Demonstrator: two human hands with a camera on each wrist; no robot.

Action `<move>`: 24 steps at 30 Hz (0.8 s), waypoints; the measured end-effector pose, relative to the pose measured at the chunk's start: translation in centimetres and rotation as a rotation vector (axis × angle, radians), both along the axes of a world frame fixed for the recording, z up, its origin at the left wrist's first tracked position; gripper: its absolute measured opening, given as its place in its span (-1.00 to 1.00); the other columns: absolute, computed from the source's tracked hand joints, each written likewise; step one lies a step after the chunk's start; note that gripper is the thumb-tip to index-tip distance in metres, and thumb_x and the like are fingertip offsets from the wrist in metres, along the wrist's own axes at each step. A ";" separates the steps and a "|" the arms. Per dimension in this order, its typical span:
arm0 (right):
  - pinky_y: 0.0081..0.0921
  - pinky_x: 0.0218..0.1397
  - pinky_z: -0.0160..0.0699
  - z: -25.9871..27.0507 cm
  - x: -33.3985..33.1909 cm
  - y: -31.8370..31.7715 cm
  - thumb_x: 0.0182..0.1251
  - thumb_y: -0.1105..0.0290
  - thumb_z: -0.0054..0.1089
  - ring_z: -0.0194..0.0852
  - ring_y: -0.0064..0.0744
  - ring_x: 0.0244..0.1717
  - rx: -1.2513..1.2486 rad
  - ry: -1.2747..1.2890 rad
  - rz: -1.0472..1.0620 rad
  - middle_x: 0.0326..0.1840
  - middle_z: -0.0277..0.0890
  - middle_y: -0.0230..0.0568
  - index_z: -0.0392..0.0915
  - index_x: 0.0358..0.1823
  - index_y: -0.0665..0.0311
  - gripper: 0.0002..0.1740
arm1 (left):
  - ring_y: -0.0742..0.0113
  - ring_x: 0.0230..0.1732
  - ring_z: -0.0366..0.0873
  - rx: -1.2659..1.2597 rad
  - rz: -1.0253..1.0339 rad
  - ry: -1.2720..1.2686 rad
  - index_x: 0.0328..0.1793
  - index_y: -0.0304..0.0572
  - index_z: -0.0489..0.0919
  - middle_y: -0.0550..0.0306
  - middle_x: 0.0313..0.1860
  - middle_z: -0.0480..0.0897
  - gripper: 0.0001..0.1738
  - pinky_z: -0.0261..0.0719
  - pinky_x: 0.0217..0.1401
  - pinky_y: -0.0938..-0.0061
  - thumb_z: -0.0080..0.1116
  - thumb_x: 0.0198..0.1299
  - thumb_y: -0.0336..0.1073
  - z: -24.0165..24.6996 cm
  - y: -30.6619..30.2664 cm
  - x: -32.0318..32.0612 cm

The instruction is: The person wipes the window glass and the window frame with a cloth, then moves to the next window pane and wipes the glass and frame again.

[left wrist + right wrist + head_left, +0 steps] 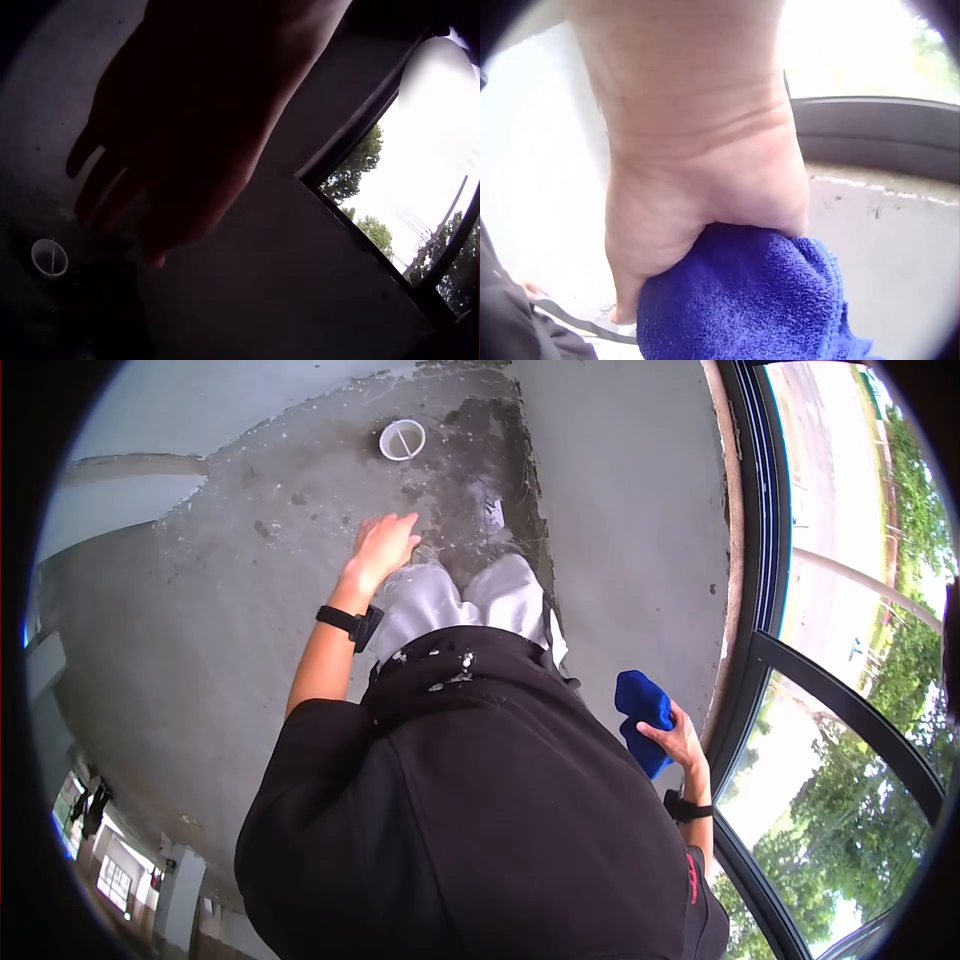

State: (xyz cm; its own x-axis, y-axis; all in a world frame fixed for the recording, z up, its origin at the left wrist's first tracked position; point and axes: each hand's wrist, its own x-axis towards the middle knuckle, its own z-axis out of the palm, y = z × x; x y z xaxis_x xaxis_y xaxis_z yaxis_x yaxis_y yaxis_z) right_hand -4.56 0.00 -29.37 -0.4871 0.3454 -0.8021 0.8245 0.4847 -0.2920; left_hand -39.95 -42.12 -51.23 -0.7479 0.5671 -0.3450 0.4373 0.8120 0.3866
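Note:
A folded blue cloth [645, 720] is in the right hand [680, 741], thumb on one side, beside the window wall. The right wrist view shows the cloth [742, 300] bunched below the palm of the right hand [705, 180]; most of the fingers are hidden behind it. Over the floor in front of the knees, the left hand [385, 545] is held out with nothing in it. In the left wrist view the left hand [172, 127] is dark, its fingers loosely extended and slightly apart.
A white round bucket [402, 440] with a bar across it stands on the stained grey floor [250, 580], near a wet dark patch. Along the right run a low grey wall [630, 490] and a dark-framed window [765, 650], with trees outside. A pillar [181, 895] is at lower left.

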 end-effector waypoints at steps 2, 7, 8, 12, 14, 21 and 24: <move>-0.36 0.18 0.57 2.0 -2.7 -0.6 0.06 -0.02 0.56 0.64 -0.36 0.01 -0.078 -0.028 -0.082 -0.04 0.68 -0.13 0.53 0.19 0.34 -0.23 | -0.17 -0.02 0.65 -0.016 0.016 -0.053 0.23 -0.13 0.57 -0.19 -0.09 0.69 -0.55 0.61 0.05 0.04 0.20 0.26 -0.14 -1.9 -0.6 -1.2; -0.34 0.16 0.56 -1.4 -11.8 -0.7 0.07 -0.09 0.53 0.66 -0.31 0.01 -0.111 -0.232 0.039 -0.05 0.69 -0.07 0.57 0.16 0.33 -0.24 | -0.22 0.02 0.63 0.035 0.131 -0.269 0.29 -0.11 0.55 -0.17 0.00 0.69 -0.52 0.60 0.11 0.03 0.17 0.30 -0.10 -7.3 0.1 -2.7; -0.34 0.14 0.57 -3.4 -13.8 -0.1 0.08 -0.13 0.50 0.67 -0.30 -0.01 -0.154 -0.208 0.128 -0.08 0.69 -0.06 0.59 0.12 0.35 -0.24 | -0.23 -0.01 0.64 0.021 0.101 -0.248 0.32 -0.12 0.52 -0.22 -0.03 0.68 -0.50 0.61 0.07 0.04 0.17 0.30 -0.11 -8.1 0.2 -3.1; -0.30 0.02 0.60 -9.8 -23.7 1.4 0.13 -0.27 0.37 0.68 -0.31 -0.16 -0.305 -0.442 0.246 -0.25 0.70 -0.12 0.64 -0.02 0.38 -0.23 | -0.23 -0.07 0.66 -0.087 0.258 -0.229 0.35 -0.16 0.46 -0.25 -0.12 0.69 -0.45 0.62 -0.01 0.04 0.18 0.31 -0.10 -9.6 2.2 -6.2; -0.36 -0.01 0.60 -13.5 -27.7 1.6 0.18 -0.24 0.35 0.67 -0.34 -0.21 -0.397 -0.369 0.199 -0.24 0.70 -0.13 0.63 -0.02 0.43 -0.24 | -0.22 -0.08 0.66 -0.090 0.314 -0.230 0.34 -0.17 0.47 -0.24 -0.12 0.69 -0.46 0.62 -0.01 0.04 0.18 0.31 -0.08 -12.2 2.6 -8.2; -0.37 0.05 0.59 -22.3 -35.3 4.2 0.23 -0.02 0.42 0.69 -0.31 -0.12 -0.265 -0.232 0.019 -0.16 0.72 -0.07 0.59 0.05 0.43 -0.37 | -0.12 -0.08 0.69 0.089 0.686 -0.367 0.18 -0.18 0.59 -0.18 -0.18 0.73 -0.52 0.62 -0.02 0.14 0.20 0.29 -0.02 -31.5 3.4 -13.3; -0.28 0.11 0.60 -26.5 -36.6 3.6 0.26 0.05 0.38 0.72 -0.03 -0.01 0.051 -0.021 0.102 -0.09 0.72 0.05 0.50 0.22 0.35 -0.36 | 0.01 -0.06 0.73 0.237 0.982 -0.532 0.10 -0.18 0.67 -0.13 -0.17 0.75 -0.50 0.62 0.01 0.24 0.17 0.32 0.08 -42.6 3.4 -16.1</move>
